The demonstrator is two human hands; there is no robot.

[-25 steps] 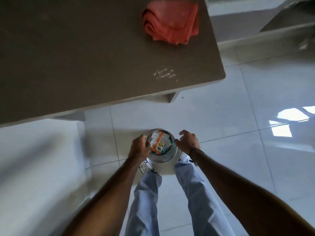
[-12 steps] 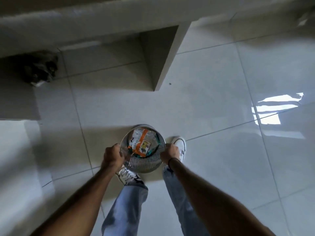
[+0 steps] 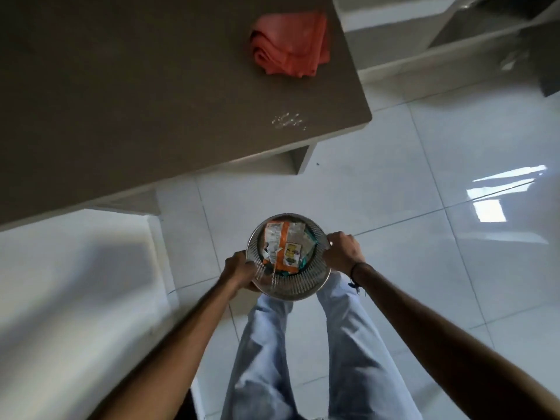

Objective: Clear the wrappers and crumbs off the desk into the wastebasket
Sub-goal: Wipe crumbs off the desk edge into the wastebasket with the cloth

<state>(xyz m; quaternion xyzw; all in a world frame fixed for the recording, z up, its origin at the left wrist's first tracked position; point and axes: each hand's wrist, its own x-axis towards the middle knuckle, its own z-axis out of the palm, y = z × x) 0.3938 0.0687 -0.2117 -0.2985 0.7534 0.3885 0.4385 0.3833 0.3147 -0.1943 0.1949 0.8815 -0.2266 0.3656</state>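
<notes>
A round silver wire-mesh wastebasket (image 3: 288, 286) is held over the white tiled floor (image 3: 424, 268), in front of the legs in light blue jeans (image 3: 303, 359). Its rim is gripped on either side: left hand (image 3: 239, 269) closed on the near-left edge, right hand (image 3: 342, 251) closed on the right edge. Crumpled orange-and-white snack wrappers (image 3: 283, 247) are seen inside. Pale crumbs (image 3: 288, 121) are noted near the corner of the dark brown desk (image 3: 121, 101), well apart from a folded coral-red cloth (image 3: 289, 45)
</notes>
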